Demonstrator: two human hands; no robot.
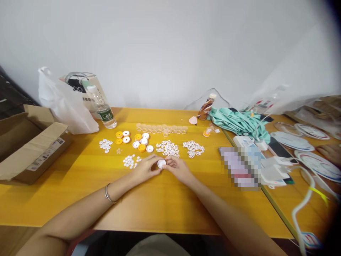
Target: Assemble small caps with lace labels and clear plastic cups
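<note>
Between my two hands, just above the yellow table (176, 202), is a small round white plastic piece (161, 163). My left hand (146, 169) grips its left edge with thumb and fingers. From the right, my right hand (178, 169) has its fingertips on the same piece. Beyond them lie white openwork plastic pieces (167, 147), with a second pile of openwork pieces (193, 148) to the right. Small white caps (129, 161) are scattered left of my left hand. White and orange round parts (142, 147) stand behind these, some stacked. Clear plastic rings (162, 128) form a row farther back.
An open cardboard box (48, 153), a white plastic bag (66, 106) and a water bottle (105, 110) stand on the left. At the back right are a brown drink bottle (206, 107) and teal fabric (239, 122). A pixelated phone (238, 167) lies right; another person's hand (330, 153) shows beyond.
</note>
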